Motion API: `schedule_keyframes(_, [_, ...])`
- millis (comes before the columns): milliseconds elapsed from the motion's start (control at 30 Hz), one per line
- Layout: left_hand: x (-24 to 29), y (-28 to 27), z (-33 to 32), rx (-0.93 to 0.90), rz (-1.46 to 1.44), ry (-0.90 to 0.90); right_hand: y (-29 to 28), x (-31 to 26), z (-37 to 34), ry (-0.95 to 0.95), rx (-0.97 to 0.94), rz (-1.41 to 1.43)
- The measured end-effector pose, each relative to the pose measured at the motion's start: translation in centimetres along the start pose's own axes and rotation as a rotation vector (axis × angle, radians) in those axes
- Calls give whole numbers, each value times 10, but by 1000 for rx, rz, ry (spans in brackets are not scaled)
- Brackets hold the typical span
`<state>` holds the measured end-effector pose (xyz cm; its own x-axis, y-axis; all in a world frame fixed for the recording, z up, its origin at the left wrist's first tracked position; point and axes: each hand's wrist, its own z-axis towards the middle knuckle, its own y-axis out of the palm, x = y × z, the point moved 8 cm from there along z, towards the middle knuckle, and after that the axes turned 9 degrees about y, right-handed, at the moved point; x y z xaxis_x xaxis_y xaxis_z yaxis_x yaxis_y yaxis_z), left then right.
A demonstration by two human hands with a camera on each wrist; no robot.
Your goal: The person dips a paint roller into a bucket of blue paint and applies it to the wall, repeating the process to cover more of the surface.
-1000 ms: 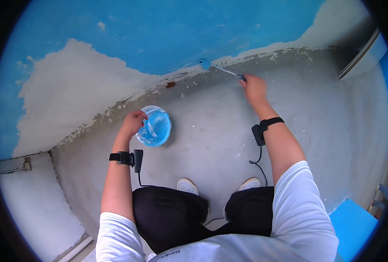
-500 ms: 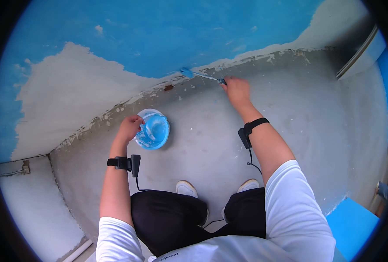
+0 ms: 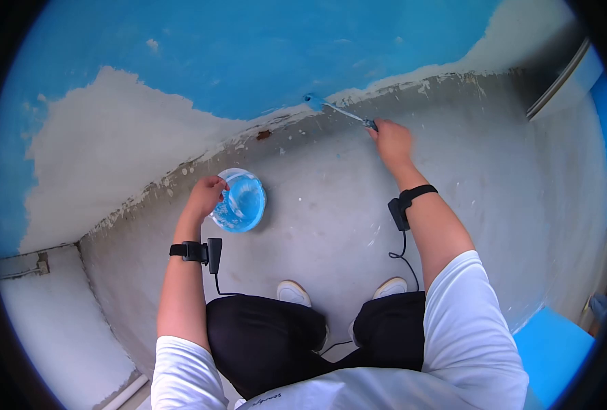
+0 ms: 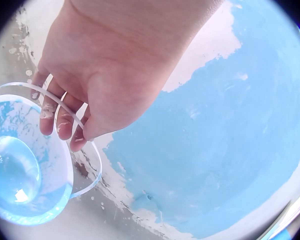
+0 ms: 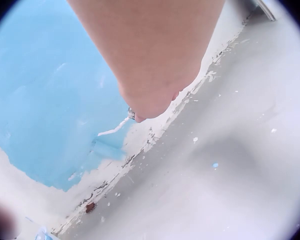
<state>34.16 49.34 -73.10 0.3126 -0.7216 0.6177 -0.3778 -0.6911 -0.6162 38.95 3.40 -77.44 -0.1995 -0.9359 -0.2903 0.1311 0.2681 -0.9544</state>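
My right hand [image 3: 393,143] grips the handle of a small paint roller [image 3: 313,102]. Its blue sleeve lies against the wall's lower edge, just above the floor; in the right wrist view the roller sleeve [image 5: 109,149] sits over the painted border. With thumb and fingers my left hand [image 4: 102,95] pinches the thin white bail handle [image 4: 99,167] of a bucket [image 4: 65,187]. Blue paint lies inside the bucket, and its inner wall is streaked with blue and white. In the head view, the left hand [image 3: 205,195] is at the bucket's upper left rim.
The wall [image 3: 249,55] is mostly blue, with a bare whitish patch [image 3: 132,123] at left and a whitish strip along its base. Paint specks dot the grey floor [image 3: 344,212]. A blue panel [image 3: 553,352] lies at lower right. My shoes [image 3: 293,292] stand behind the bucket.
The roller first ran left along the wall's base, then came back right, my right hand moving with it. My left hand and the bucket stay nearly in place.
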Motion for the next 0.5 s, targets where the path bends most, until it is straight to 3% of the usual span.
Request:
schedule_keyframes(333, [13, -1, -6, 0, 36, -29, 2, -7, -5, 14, -39, 66])
schedule_keyframes(500, [-8, 2, 8, -38, 31, 37, 9, -21, -7, 6, -62, 86])
